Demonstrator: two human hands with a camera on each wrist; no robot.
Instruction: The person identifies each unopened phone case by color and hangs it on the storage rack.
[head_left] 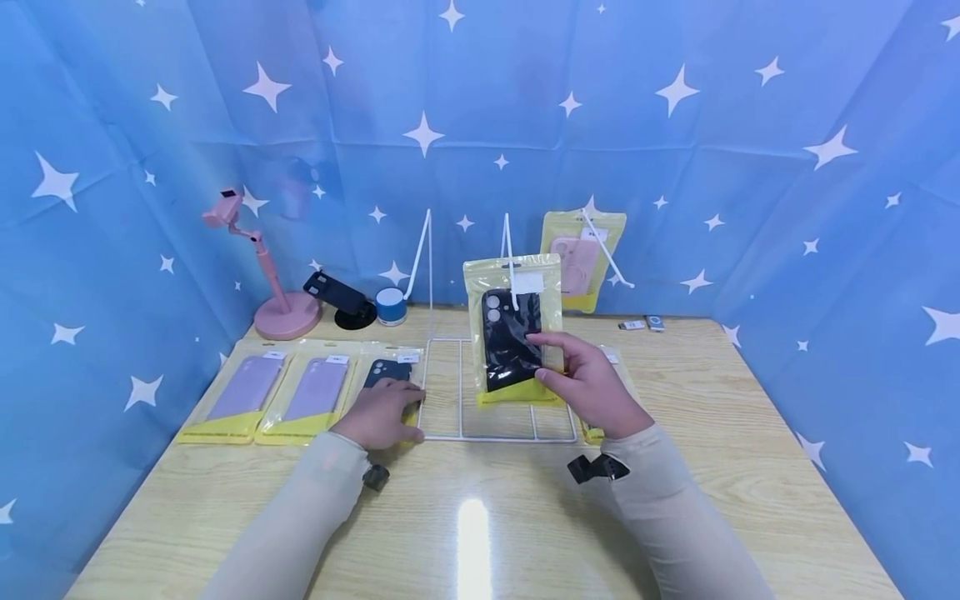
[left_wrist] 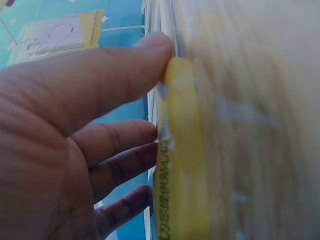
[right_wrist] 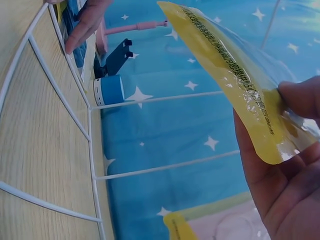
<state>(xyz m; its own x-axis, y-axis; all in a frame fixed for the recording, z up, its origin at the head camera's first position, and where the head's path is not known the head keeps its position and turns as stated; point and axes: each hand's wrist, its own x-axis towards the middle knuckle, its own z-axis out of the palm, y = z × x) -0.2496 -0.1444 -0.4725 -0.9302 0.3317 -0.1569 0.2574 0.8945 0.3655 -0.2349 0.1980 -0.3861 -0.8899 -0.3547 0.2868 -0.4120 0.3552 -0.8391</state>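
Observation:
My right hand pinches the lower right side of a clear and yellow packet that contains a black phone case. The packet stands upright at the middle hook. That hook's tip shows in front of the packet, near its top slot. On the table, my left hand rests over a packet with a dark blue phone case, beside the rack's left edge. Its fingers are extended and touch the packet's yellow edge. The white wire rack stands between my hands.
Two packets with purple cases lie at the left. A packet with a pink case hangs on the right hook; another packet lies partly hidden behind my right hand. Behind are a pink stand, black phone stand, blue speaker and USB sticks.

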